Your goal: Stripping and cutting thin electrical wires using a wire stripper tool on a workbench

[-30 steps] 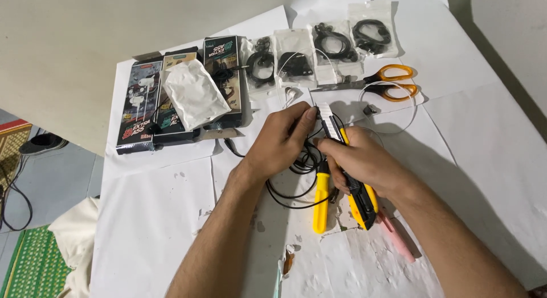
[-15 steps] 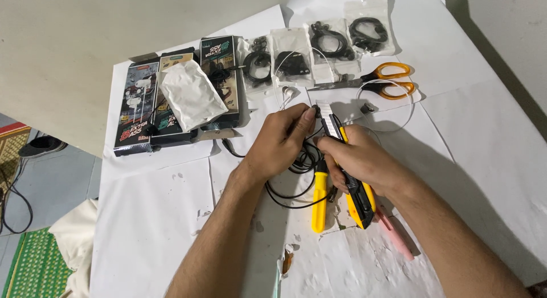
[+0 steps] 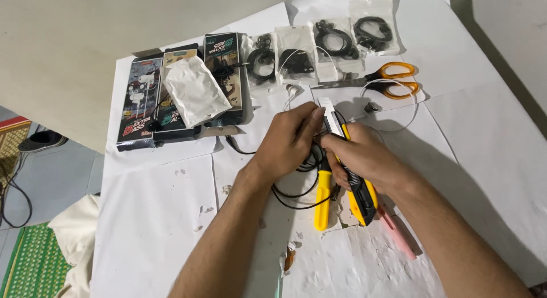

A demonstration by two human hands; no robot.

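Over the white table (image 3: 484, 161), both hands stay clamped on the utility knife (image 3: 348, 161).

White-papered table (image 3: 490, 161): 3 boxes (image 3: 171, 96) at far-left corner, 4 bags (image 3: 325, 44) along far edge, scissors (image 3: 387, 80) beside them.

Your two hands meet at the middle of the bench (image 3: 490, 161), the left hand (image 3: 288, 141) and right hand (image 3: 362, 158) closed together over a yellow knife (image 3: 356, 187) and black cable (image 3: 296, 192). Behind them, boxes (image 3: 171, 98), bagged cables (image 3: 319, 47) and orange scissors (image 3: 393, 78) block the far edge. You have open paper to the right and at near left. A pink pen (image 3: 399, 235) lies beside your right wrist.
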